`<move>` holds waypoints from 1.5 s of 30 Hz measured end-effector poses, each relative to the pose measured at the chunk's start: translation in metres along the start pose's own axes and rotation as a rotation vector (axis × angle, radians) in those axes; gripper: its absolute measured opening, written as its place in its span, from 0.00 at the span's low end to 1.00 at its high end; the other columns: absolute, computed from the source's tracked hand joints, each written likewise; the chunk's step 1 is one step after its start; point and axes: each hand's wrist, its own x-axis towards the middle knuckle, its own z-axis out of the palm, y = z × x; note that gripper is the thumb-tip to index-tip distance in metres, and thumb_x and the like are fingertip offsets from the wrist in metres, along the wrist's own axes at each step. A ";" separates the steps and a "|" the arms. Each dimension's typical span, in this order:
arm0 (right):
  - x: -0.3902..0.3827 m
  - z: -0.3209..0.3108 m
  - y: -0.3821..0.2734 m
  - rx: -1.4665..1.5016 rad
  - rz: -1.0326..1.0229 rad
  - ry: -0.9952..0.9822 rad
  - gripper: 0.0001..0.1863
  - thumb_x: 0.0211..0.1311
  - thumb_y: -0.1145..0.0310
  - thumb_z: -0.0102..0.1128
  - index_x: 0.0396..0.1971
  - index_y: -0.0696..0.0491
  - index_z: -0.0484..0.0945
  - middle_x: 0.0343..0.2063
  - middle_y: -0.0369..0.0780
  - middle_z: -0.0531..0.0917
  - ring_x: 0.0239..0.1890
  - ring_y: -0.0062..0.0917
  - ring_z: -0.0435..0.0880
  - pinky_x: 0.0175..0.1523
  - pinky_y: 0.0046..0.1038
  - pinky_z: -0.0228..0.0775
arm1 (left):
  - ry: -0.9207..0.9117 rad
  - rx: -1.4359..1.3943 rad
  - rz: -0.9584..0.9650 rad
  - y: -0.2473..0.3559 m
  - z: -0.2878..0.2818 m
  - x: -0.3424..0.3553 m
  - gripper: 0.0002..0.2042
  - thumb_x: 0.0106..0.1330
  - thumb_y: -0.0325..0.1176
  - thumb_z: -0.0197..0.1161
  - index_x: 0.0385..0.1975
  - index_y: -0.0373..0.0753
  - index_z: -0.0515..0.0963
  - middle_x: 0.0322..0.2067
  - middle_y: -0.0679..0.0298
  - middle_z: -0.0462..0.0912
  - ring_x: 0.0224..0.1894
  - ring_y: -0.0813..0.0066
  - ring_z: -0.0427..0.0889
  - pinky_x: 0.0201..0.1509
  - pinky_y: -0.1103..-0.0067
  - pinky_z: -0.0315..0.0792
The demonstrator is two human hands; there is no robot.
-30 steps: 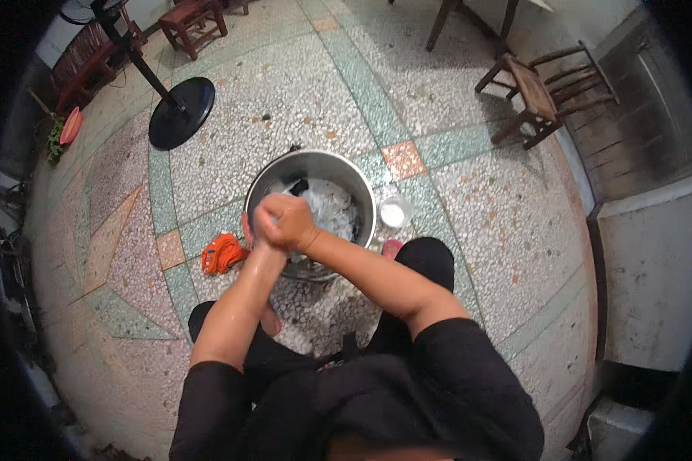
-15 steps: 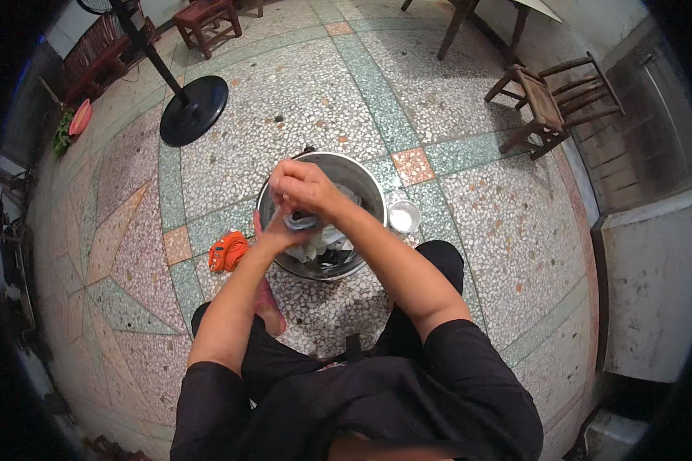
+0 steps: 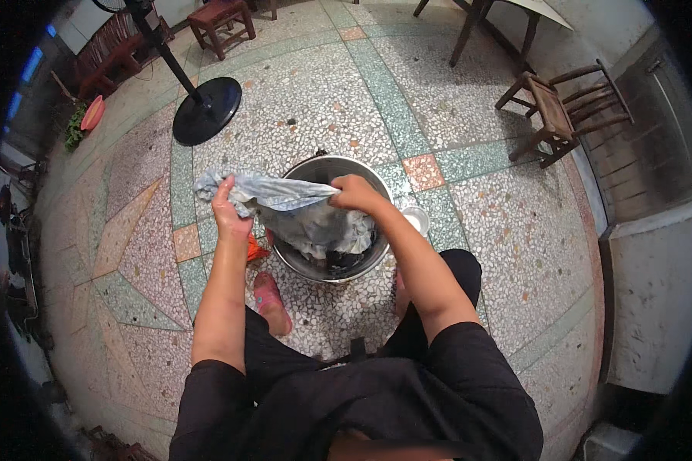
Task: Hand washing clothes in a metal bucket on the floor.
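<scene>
A pale blue-grey wet cloth (image 3: 281,190) stretches across the metal basin (image 3: 300,265), held at both ends. My left hand (image 3: 231,206) grips its bunched left end beyond the basin's left rim. My right hand (image 3: 352,192) is closed on the other end over the basin's right part. More wet, greyish fabric (image 3: 338,230) lies or hangs in the basin below. An orange cloth (image 3: 256,247) shows on the floor behind my left forearm. A small container with white contents (image 3: 417,221) sits right of the basin, partly behind my right arm.
A black stand fan (image 3: 206,111) stands ahead on the left, near a wooden stool (image 3: 219,28) and a red basin with greens (image 3: 92,113). A wooden chair (image 3: 550,107) and a table (image 3: 530,13) stand ahead on the right. My feet (image 3: 269,300) flank the basin.
My hands were clasped together over the basin; they have moved apart, the left outward to the left, the right slightly right, and now a cloth is raised and stretched between them.
</scene>
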 end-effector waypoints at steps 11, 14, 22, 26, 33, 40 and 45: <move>0.001 0.103 -0.028 0.309 -0.018 0.319 0.21 0.45 0.57 0.60 0.34 0.58 0.74 0.34 0.47 0.77 0.38 0.31 0.77 0.38 0.28 0.67 | -0.281 -0.149 -0.377 -0.123 -0.033 -0.006 0.23 0.61 0.53 0.46 0.44 0.41 0.71 0.41 0.59 0.76 0.45 0.62 0.73 0.53 0.67 0.64; -0.055 0.136 -0.094 -0.088 -0.668 0.259 0.18 0.48 0.56 0.56 0.32 0.55 0.70 0.29 0.52 0.77 0.34 0.43 0.77 0.37 0.39 0.68 | -0.499 -0.501 -0.331 -0.156 -0.091 0.005 0.20 0.62 0.52 0.43 0.43 0.45 0.71 0.40 0.61 0.76 0.42 0.65 0.74 0.48 0.70 0.67; 0.021 0.081 0.040 0.011 -0.068 0.534 0.14 0.54 0.56 0.51 0.21 0.52 0.71 0.18 0.51 0.74 0.24 0.48 0.74 0.28 0.43 0.64 | 0.209 -0.149 -0.585 -0.184 -0.036 -0.014 0.16 0.59 0.46 0.48 0.37 0.41 0.73 0.36 0.61 0.77 0.37 0.65 0.77 0.43 0.72 0.71; 0.043 0.037 0.077 0.018 0.027 0.672 0.16 0.59 0.54 0.43 0.31 0.54 0.68 0.23 0.55 0.76 0.27 0.53 0.74 0.31 0.46 0.64 | 0.368 0.790 -0.327 -0.176 -0.086 0.036 0.30 0.55 0.54 0.52 0.48 0.32 0.67 0.41 0.53 0.75 0.45 0.56 0.74 0.54 0.64 0.63; 0.047 0.123 0.111 -0.484 0.209 0.132 0.30 0.56 0.54 0.47 0.56 0.50 0.55 0.52 0.55 0.64 0.53 0.48 0.64 0.53 0.43 0.60 | 0.098 1.910 -0.324 -0.215 -0.082 0.029 0.39 0.54 0.51 0.53 0.62 0.43 0.42 0.62 0.51 0.43 0.64 0.54 0.43 0.57 0.53 0.51; 0.053 0.157 0.128 -0.597 0.345 -0.096 0.35 0.50 0.54 0.51 0.58 0.51 0.52 0.57 0.54 0.55 0.57 0.53 0.57 0.55 0.50 0.54 | -0.025 2.070 -0.422 -0.252 -0.117 0.043 0.33 0.59 0.48 0.45 0.62 0.39 0.47 0.60 0.53 0.54 0.63 0.55 0.51 0.61 0.52 0.41; 0.070 0.163 0.186 -0.394 0.120 -0.044 0.32 0.49 0.58 0.51 0.55 0.54 0.57 0.48 0.57 0.68 0.54 0.49 0.64 0.55 0.44 0.57 | -0.441 2.055 -0.821 -0.250 -0.101 0.072 0.23 0.58 0.42 0.44 0.54 0.42 0.66 0.58 0.57 0.62 0.62 0.60 0.56 0.63 0.56 0.38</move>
